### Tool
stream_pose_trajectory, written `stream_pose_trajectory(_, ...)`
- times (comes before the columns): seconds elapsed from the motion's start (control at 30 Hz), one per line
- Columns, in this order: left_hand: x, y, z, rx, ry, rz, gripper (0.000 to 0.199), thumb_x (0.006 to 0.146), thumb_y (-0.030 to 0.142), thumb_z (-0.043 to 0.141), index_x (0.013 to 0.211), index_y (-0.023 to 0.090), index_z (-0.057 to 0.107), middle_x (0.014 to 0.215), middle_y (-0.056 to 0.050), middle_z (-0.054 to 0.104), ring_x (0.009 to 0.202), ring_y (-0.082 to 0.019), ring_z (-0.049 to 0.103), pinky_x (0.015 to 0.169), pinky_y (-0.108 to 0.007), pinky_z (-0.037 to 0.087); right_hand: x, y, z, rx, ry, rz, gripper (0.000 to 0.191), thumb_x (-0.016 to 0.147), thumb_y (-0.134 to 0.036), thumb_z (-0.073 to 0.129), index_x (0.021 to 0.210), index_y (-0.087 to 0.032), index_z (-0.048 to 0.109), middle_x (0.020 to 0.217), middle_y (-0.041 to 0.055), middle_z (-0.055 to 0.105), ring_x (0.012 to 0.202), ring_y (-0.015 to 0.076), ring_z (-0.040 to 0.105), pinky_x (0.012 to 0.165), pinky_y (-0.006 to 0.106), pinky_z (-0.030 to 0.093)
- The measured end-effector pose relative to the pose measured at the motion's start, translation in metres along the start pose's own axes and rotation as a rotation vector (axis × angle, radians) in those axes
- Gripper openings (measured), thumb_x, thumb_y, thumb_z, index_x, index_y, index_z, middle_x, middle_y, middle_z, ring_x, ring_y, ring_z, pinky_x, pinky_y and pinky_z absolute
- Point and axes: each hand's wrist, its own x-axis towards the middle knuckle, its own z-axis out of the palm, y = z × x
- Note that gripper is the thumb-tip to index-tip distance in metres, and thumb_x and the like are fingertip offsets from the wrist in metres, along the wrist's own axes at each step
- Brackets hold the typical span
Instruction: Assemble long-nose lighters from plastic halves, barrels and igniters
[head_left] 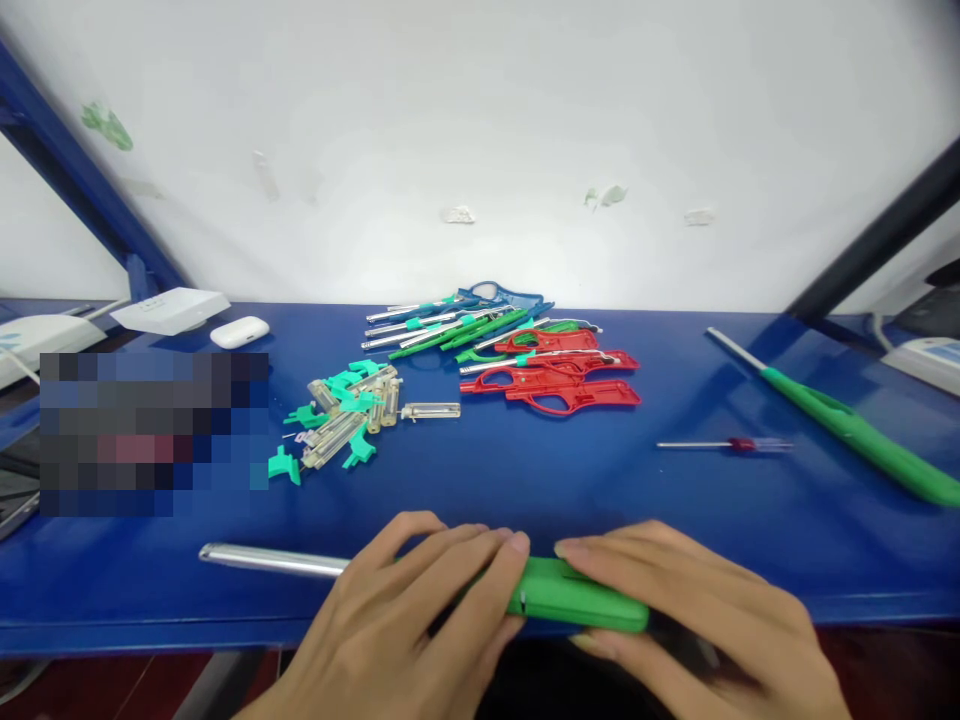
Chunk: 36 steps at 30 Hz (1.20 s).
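Green lighter (pixel 581 605), one, with metal tube (pixel 277 562): at the near edge of the bench (pixel 517 475), lying crosswise, tube pointing to the left end. Contact with the bench top: cannot tell.

Left hand (pixel 420 595): grip closed over the lighter's middle, hiding much of it. Right hand (pixel 697 610): grip closed on the butt, fingers above, thumb below.

Hazard, drop: the handle is right by the near edge; should either grip loosen, the lighter could tip off the front. Likely cause: smooth plastic, long tube weighing to one side.

Hazard, handle: uneven pressure between the two hands could twist the casing or part its seam. Seating under the left fingers: hidden.

Hazard, loose parts: teal triggers (pixel 285 465) and clear tanks (pixel 431 411), heaped left of the bench's middle; a wide swing of the tube could scatter them.

Hazard, tool: screwdriver (pixel 739 445), towards the right end, lying loose; a knock from the right arm could roll it.

Hazard, mix-up: red shells (pixel 570 390) and green shells (pixel 480 335), overlapping towards the far edge; careless reaching could tangle them.
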Motion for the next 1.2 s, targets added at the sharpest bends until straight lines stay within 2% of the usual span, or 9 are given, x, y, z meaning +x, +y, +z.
stream_pose_trajectory(0.1,-0.002,0.0,0.002,0.022,0.023,0.006,0.023,0.115,0.015,0.047,0.121,0.013,0.07,0.11,-0.001,0.084,0.1,-0.015,0.08,0.1,-0.032,0.054,-0.003,0.0,0.0,-0.004,0.017,0.004,0.022,0.101,-0.035,0.074,0.122,-0.027,0.072,0.104,-0.0055,0.083,0.09,0.008,0.078,0.09,0.011,0.06)
stream_pose_trajectory(0.47,-0.007,-0.004,-0.002,0.112,-0.029,-0.008,0.025,0.115,0.018,0.046,0.125,0.014,0.069,0.115,-0.002,0.083,0.107,-0.018,0.079,0.103,-0.034,0.051,-0.002,0.003,0.002,0.003,0.049,0.045,0.019,0.095,-0.03,0.08,0.114,-0.029,0.08,0.107,-0.0007,0.083,0.094,0.017,0.081,0.085,0.022,0.067)
stream_pose_trajectory(0.63,-0.005,-0.008,-0.002,0.097,-0.04,-0.021,0.027,0.115,0.017,0.045,0.123,0.016,0.071,0.119,-0.002,0.082,0.109,-0.017,0.077,0.104,-0.032,0.049,-0.005,0.005,0.001,-0.046,0.02,0.066,0.019,0.097,-0.032,0.077,0.116,-0.033,0.08,0.113,-0.0025,0.082,0.101,0.0165,0.08,0.091,0.022,0.066)
stream_pose_trajectory(0.8,-0.007,-0.007,-0.005,0.098,-0.077,-0.036,0.028,0.115,0.018,0.046,0.124,0.017,0.073,0.123,-0.004,0.08,0.112,-0.019,0.076,0.105,-0.033,0.052,-0.005,0.007,0.002,-0.1,-0.004,0.053,0.018,0.1,-0.035,0.074,0.118,-0.033,0.079,0.118,-0.0054,0.081,0.108,0.0128,0.078,0.097,0.018,0.061)
stream_pose_trajectory(0.93,-0.011,-0.007,-0.005,0.079,-0.089,-0.049,0.029,0.114,0.019,0.047,0.125,0.018,0.074,0.124,-0.007,0.079,0.112,-0.02,0.076,0.103,-0.034,0.058,-0.004,0.009,0.003,-0.125,-0.003,0.032,0.017,0.101,-0.037,0.073,0.116,-0.032,0.079,0.12,-0.004,0.08,0.11,0.0144,0.078,0.099,0.02,0.062)
stream_pose_trajectory(1.07,-0.012,-0.007,-0.004,0.079,-0.1,-0.07,0.029,0.114,0.02,0.047,0.126,0.019,0.074,0.126,-0.008,0.078,0.114,-0.021,0.076,0.106,-0.038,0.058,-0.003,0.011,0.003,-0.156,0.014,0.009,0.018,0.1,-0.037,0.073,0.116,-0.031,0.079,0.123,-0.0015,0.08,0.112,0.0165,0.078,0.1,0.022,0.061)
stream_pose_trajectory(1.2,-0.009,-0.013,-0.017,0.086,-0.06,-0.106,0.027,0.111,0.019,0.051,0.127,0.018,0.072,0.128,-0.008,0.077,0.117,-0.024,0.073,0.103,-0.039,0.058,-0.005,0.011,0.002,-0.148,0.05,-0.014,0.021,0.099,-0.036,0.073,0.119,-0.031,0.078,0.125,-0.0012,0.079,0.114,0.0154,0.077,0.103,0.021,0.058)
